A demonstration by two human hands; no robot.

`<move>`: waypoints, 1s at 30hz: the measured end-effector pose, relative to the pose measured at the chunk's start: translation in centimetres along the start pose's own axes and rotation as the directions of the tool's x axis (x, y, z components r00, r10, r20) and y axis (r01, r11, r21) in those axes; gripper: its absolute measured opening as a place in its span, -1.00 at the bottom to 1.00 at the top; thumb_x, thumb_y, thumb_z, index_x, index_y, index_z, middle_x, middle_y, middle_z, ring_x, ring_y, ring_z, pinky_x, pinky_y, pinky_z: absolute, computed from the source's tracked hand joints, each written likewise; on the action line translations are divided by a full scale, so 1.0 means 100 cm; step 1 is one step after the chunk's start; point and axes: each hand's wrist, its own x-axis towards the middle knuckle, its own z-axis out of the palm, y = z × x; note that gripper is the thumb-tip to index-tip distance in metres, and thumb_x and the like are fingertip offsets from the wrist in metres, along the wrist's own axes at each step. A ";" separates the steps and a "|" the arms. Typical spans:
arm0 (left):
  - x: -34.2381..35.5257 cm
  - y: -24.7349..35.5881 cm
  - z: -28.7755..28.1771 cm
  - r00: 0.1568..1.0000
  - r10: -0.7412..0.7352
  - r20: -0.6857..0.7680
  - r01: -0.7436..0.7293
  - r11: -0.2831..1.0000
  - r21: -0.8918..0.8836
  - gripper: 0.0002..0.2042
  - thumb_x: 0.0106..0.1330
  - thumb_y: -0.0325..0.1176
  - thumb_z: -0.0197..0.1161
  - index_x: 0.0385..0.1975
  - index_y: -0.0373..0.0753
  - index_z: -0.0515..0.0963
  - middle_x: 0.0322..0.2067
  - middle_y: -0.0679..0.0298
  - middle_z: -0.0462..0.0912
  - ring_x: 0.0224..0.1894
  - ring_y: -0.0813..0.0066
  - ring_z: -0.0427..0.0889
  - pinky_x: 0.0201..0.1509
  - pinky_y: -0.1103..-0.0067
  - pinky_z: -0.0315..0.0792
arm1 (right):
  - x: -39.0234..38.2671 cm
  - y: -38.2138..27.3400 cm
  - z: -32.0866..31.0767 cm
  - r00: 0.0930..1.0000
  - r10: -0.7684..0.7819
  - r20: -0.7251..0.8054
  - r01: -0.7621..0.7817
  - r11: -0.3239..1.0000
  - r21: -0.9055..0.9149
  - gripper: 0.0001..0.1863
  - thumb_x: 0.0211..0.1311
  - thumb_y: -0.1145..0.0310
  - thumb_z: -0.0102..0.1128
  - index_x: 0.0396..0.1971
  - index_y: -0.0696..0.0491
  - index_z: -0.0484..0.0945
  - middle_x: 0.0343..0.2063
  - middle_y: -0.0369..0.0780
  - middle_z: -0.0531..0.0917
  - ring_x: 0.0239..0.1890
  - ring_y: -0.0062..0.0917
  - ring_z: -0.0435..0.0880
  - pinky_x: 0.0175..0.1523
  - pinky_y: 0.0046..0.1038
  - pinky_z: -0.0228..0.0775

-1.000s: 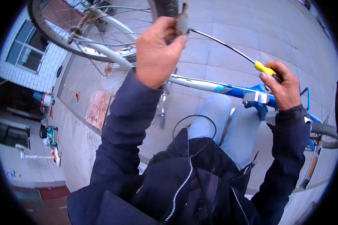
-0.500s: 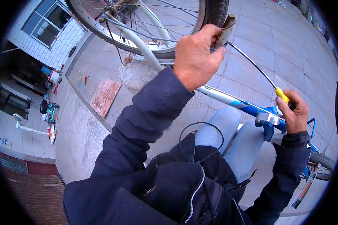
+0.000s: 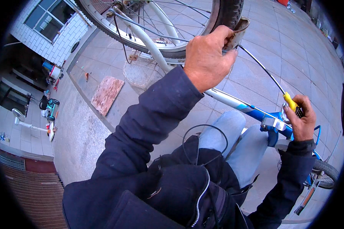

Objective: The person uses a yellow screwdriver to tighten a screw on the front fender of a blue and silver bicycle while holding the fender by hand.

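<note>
Both hands are occupied. The left hand (image 3: 210, 57) pinches the curved end of a rust-stained white mudguard (image 3: 239, 37) between thumb and fingers, though some fingertips are hidden behind the metal. The mudguard is at the upper middle, just beside the treaded tyre (image 3: 228, 13) of a spoked bicycle wheel. The right hand (image 3: 302, 119), lower and farther right, is wrapped round the yellow-and-black handle of a screwdriver (image 3: 290, 101). Its long dark shaft slants up and leftward to the mudguard's lower edge, where the tip is too small to make out; whether it touches cannot be told.

A white fork blade (image 3: 147, 40) crosses the wheel, and a wire basket (image 3: 141, 72) sits below it on the paved ground (image 3: 273, 34). From beyond the left wrist, a white-and-blue frame tube (image 3: 225, 97) runs down to the right, passing in front of the person's pale blue jeans (image 3: 225, 128). A second tyre (image 3: 326, 171) shows at the right, near the right sleeve. Across the lap of the dark jacket (image 3: 160, 187) arches a thin black cable (image 3: 205, 125). Well apart to the left lies a reddish stone slab (image 3: 107, 95), with a white bucket (image 3: 55, 71) farther off by the building.
</note>
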 end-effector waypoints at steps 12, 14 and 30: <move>-0.001 -0.002 0.002 1.000 0.009 -0.020 -0.009 1.000 0.019 -0.73 0.03 -0.49 0.24 -0.24 -0.37 0.44 -0.36 0.03 0.62 -0.23 0.27 0.63 -0.07 0.50 0.47 | -0.001 0.006 0.008 0.992 -0.007 -0.130 0.017 0.997 0.072 -0.71 0.01 0.46 0.29 -0.21 0.12 0.52 -0.33 -0.23 0.54 -0.35 -0.57 0.50 -0.22 -0.62 0.36; -0.001 -0.002 0.002 1.000 0.007 -0.021 -0.006 1.000 0.019 -0.73 0.03 -0.49 0.24 -0.24 -0.37 0.44 -0.36 0.03 0.62 -0.23 0.27 0.63 -0.08 0.51 0.47 | 0.000 0.007 0.008 0.993 -0.008 -0.118 0.016 0.997 0.072 -0.72 0.04 0.46 0.26 -0.19 0.12 0.53 -0.32 -0.22 0.55 -0.33 -0.56 0.52 -0.21 -0.61 0.38; 0.000 -0.017 0.007 0.997 0.040 -0.061 -0.046 0.994 -0.098 -0.72 -0.01 -0.43 0.28 -0.28 -0.31 0.45 -0.38 0.04 0.62 -0.27 0.24 0.64 -0.20 0.53 0.49 | 0.006 -0.012 0.000 0.992 0.114 0.052 -0.111 0.992 -0.058 -0.68 -0.12 0.32 0.36 -0.35 0.05 0.44 -0.46 -0.21 0.46 -0.32 -0.44 0.50 -0.05 -0.55 0.35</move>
